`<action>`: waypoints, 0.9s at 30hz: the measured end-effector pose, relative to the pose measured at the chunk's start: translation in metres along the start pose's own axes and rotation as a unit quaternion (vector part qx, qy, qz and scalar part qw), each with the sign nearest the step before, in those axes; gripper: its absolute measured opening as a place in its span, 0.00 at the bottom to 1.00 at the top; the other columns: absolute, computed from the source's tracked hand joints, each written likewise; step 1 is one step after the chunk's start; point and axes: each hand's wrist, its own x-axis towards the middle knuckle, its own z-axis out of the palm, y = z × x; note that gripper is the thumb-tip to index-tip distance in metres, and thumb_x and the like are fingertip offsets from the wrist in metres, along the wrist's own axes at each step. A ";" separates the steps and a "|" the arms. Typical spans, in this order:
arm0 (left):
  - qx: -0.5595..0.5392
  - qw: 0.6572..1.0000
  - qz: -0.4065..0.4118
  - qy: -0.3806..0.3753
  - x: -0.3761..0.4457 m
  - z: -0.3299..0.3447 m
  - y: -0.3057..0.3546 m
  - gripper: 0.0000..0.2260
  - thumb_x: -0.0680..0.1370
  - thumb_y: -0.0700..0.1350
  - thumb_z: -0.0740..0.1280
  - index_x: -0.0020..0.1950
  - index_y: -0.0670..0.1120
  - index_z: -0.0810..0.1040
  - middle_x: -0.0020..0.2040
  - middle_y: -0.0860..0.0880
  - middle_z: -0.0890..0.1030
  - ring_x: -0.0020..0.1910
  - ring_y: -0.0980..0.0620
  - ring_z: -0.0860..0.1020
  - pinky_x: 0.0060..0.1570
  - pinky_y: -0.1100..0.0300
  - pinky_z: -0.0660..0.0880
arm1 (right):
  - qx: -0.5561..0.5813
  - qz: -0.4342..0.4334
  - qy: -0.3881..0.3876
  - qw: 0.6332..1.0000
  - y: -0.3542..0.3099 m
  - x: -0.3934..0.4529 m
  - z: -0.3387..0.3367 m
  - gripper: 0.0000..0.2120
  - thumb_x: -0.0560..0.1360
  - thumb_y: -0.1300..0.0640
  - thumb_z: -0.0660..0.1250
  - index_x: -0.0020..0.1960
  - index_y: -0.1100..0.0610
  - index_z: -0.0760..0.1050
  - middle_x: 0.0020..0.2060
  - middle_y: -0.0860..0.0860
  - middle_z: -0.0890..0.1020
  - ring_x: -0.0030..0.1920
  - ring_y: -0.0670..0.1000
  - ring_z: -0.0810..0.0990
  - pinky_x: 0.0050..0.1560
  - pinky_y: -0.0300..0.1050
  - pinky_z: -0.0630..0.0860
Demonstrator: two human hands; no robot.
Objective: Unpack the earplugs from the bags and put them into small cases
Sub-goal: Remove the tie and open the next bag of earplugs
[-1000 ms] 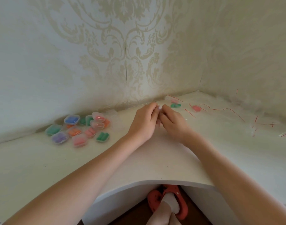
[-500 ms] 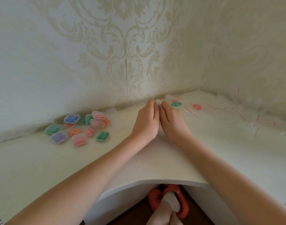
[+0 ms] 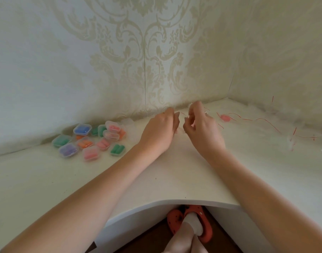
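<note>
My left hand (image 3: 161, 129) and my right hand (image 3: 202, 126) are held a little apart above the white desk (image 3: 167, 172), near the back wall. Each pinches one side of a small clear bag with a thin red strip (image 3: 182, 113), stretched between the fingertips. What the bag holds is hidden. A pink pair of earplugs in a bag (image 3: 225, 117) lies just right of my right hand. Several small clear cases (image 3: 90, 139) filled with blue, green, orange, purple and pink earplugs lie heaped at the left.
Empty-looking clear cases (image 3: 128, 124) sit beside the filled heap. Clear bags with red strips (image 3: 266, 123) are scattered along the right wall. The desk's curved front edge (image 3: 174, 201) is near me, with a foot in an orange clog (image 3: 191, 221) below.
My hands were pressed together on the small bag; they have moved apart and slightly toward the wall, pulling the bag between them. The green earplugs behind are covered by my right hand.
</note>
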 end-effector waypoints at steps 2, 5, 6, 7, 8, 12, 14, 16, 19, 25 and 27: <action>0.009 1.000 0.002 0.005 0.000 0.003 -0.001 0.12 0.83 0.47 0.51 0.46 0.42 0.67 0.34 0.47 0.72 0.31 0.46 0.70 0.31 0.56 0.60 | -0.036 -0.043 -0.010 0.998 -0.001 0.000 0.002 0.06 0.73 0.67 0.61 0.46 0.57 0.67 0.41 0.53 0.74 0.37 0.58 0.71 0.29 0.46 0.65; 0.006 1.000 0.012 0.018 -0.001 0.006 -0.003 0.12 0.83 0.47 0.52 0.47 0.41 0.68 0.35 0.44 0.73 0.33 0.44 0.71 0.32 0.55 0.60 | -0.045 -0.023 0.024 0.998 0.000 0.002 0.003 0.10 0.73 0.66 0.62 0.48 0.56 0.79 0.42 0.49 0.70 0.38 0.52 0.69 0.28 0.40 0.58; 0.008 0.999 0.023 0.033 -0.001 0.007 -0.002 0.12 0.83 0.47 0.52 0.46 0.42 0.67 0.34 0.45 0.72 0.32 0.43 0.70 0.32 0.55 0.60 | -0.050 -0.016 0.029 0.998 0.000 0.001 0.003 0.10 0.74 0.65 0.62 0.47 0.55 0.80 0.42 0.49 0.69 0.39 0.52 0.68 0.28 0.39 0.57; 0.008 0.998 0.039 0.049 -0.001 0.007 -0.001 0.13 0.83 0.48 0.52 0.45 0.42 0.67 0.33 0.45 0.71 0.31 0.43 0.70 0.31 0.55 0.60 | -0.064 -0.009 0.021 0.998 0.000 0.001 0.002 0.08 0.75 0.62 0.62 0.46 0.55 0.80 0.43 0.50 0.68 0.40 0.53 0.69 0.28 0.40 0.58; 0.004 0.996 0.059 0.063 -0.002 0.008 0.000 0.14 0.83 0.48 0.52 0.45 0.41 0.68 0.32 0.45 0.71 0.29 0.42 0.70 0.30 0.55 0.60 | -0.080 -0.001 0.005 0.997 0.000 0.000 0.003 0.08 0.77 0.60 0.61 0.44 0.57 0.79 0.44 0.51 0.69 0.41 0.55 0.70 0.30 0.41 0.59; 0.019 0.984 0.128 0.123 -0.004 0.011 0.005 0.16 0.80 0.49 0.53 0.41 0.39 0.72 0.25 0.45 0.72 0.20 0.43 0.70 0.22 0.61 0.59 | -0.059 0.034 -0.055 0.996 0.004 0.003 0.006 0.18 0.77 0.49 0.52 0.50 0.60 0.75 0.52 0.52 0.72 0.42 0.54 0.69 0.35 0.44 0.62; 0.020 0.988 0.093 0.125 -0.005 0.009 0.007 0.15 0.81 0.50 0.55 0.43 0.41 0.72 0.26 0.47 0.72 0.23 0.43 0.71 0.24 0.60 0.61 | 0.019 0.049 -0.051 0.997 0.007 0.006 0.007 0.17 0.77 0.48 0.54 0.51 0.57 0.76 0.48 0.50 0.74 0.42 0.51 0.70 0.37 0.45 0.66; -0.064 0.995 -0.023 0.079 -0.004 0.007 0.007 0.16 0.82 0.53 0.53 0.48 0.42 0.72 0.31 0.50 0.75 0.29 0.46 0.75 0.28 0.53 0.70 | 0.146 0.089 -0.055 0.984 0.009 0.009 0.009 0.10 0.79 0.52 0.62 0.56 0.52 0.78 0.45 0.50 0.78 0.39 0.51 0.75 0.33 0.46 0.72; -0.235 0.955 -0.163 0.078 0.000 0.001 0.000 0.11 0.82 0.51 0.55 0.50 0.45 0.71 0.37 0.51 0.78 0.31 0.48 0.80 0.30 0.48 0.78 | 0.294 0.153 -0.086 0.939 0.009 0.011 0.006 0.19 0.76 0.53 0.68 0.65 0.41 0.73 0.44 0.47 0.80 0.39 0.48 0.81 0.26 0.41 0.74; -0.494 0.814 -0.301 0.056 0.011 0.003 -0.015 0.04 0.76 0.39 0.68 0.47 0.39 0.78 0.44 0.42 0.82 0.41 0.51 0.84 0.39 0.60 0.80 | 0.311 0.157 -0.135 0.928 0.013 0.010 0.003 0.19 0.78 0.52 0.65 0.68 0.41 0.71 0.45 0.43 0.78 0.39 0.44 0.79 0.26 0.40 0.71; -0.540 0.776 -0.321 0.048 0.013 0.003 -0.019 0.07 0.74 0.38 0.71 0.50 0.39 0.78 0.45 0.41 0.82 0.40 0.52 0.83 0.43 0.62 0.80 | 0.310 0.148 -0.150 0.927 0.013 0.009 0.002 0.19 0.79 0.52 0.64 0.68 0.40 0.70 0.46 0.45 0.77 0.38 0.42 0.79 0.27 0.40 0.71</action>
